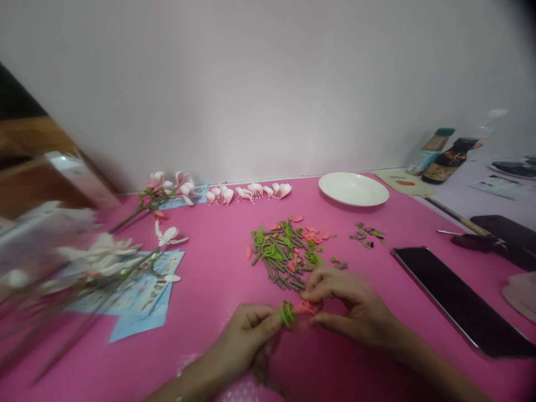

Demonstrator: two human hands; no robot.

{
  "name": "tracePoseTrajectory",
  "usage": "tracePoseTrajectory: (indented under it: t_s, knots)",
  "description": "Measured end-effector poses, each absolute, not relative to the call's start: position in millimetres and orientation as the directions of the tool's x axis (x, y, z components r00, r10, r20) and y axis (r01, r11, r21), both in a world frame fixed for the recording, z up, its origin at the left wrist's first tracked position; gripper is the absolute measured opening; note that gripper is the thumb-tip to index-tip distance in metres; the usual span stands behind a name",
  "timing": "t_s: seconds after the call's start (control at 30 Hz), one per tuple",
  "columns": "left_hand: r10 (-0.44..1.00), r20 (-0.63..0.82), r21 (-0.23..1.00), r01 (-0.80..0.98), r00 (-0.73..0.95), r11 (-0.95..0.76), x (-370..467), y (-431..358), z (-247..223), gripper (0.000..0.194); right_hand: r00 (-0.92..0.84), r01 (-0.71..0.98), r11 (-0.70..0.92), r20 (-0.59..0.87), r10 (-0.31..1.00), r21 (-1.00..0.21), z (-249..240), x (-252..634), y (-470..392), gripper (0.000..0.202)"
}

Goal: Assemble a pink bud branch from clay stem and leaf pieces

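Observation:
In the front middle, my left hand pinches a green looped plastic piece between thumb and fingers. My right hand grips a coral-pink plastic piece by its outer end. The two pieces meet or nearly meet; whether they are joined I cannot tell. Just beyond my hands lies a loose pile of brown stem pieces, mixed with green looped parts and coral pieces. Pale pink petals stand in small groups along the back of the pink table mat.
Artificial magnolia branches lie over blue printed sheets at left. A white plate sits at the back. On the right are a black phone, a small heap of scraps, a screwdriver-like tool and bottles by the wall.

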State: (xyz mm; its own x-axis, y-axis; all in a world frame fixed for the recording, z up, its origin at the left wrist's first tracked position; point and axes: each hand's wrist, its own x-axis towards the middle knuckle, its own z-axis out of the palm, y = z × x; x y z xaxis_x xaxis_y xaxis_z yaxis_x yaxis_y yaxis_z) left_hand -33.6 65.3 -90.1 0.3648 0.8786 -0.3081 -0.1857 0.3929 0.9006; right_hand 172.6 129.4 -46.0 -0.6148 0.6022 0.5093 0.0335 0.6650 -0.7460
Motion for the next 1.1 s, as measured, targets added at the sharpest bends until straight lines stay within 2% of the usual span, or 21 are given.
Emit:
tracePoseTrajectory:
  t_s: [0.17, 0.57, 1.1]
  knots:
    - [0.893, -0.283, 0.903, -0.216, 0.35, 0.371, -34, 65, -94, 0.044, -0.608, 0.067, 0.676, 0.507, 0.611, -0.734, -40, 171, 127, 0.013]
    - [0.888, -0.305, 0.898, -0.207, 0.345, 0.389, -34, 66, -91, 0.046, -0.591, 0.102, 0.648, 0.478, 0.65, -0.755, -36, 174, 128, 0.015]
    - [0.885, -0.331, 0.9, -0.174, 0.327, 0.4, -34, 65, -94, 0.049, -0.591, 0.145, 0.699, 0.505, 0.629, -0.701, -33, 175, 128, 0.01]
